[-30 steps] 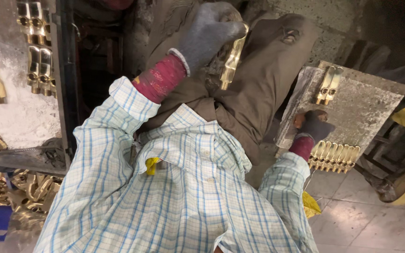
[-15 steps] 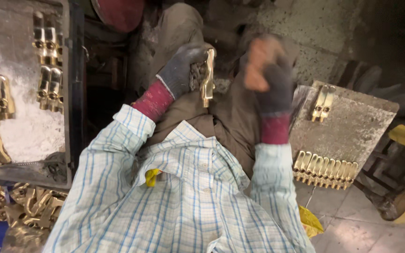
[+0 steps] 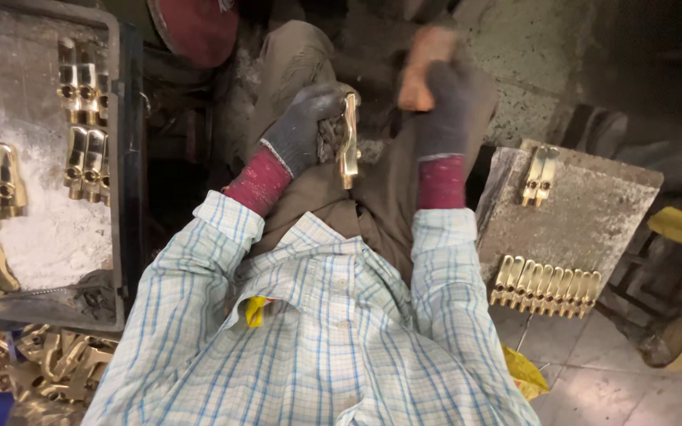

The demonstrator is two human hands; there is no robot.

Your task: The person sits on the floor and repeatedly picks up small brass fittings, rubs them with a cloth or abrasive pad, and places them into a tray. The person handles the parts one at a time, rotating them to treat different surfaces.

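Nearest you, your checked shirt [image 3: 317, 331] fills the lower view, a yellow tag [image 3: 255, 310] at the chest. Beyond it your left hand [image 3: 303, 126], in a grey glove with a red cuff, has its fingers curled tight round a brass part [image 3: 349, 138], held upright over your lap. Your right hand [image 3: 444, 99], gloved the same, is closed round an orange block [image 3: 422, 67], raised just beside the part and apart from it. To your right a grey slab [image 3: 586, 213] carries a row of brass pieces [image 3: 546, 284]. To your left a dusty tray [image 3: 41, 229] holds more pieces [image 3: 84, 154]. Farthest off, a red disc [image 3: 199, 28] sits above your knees
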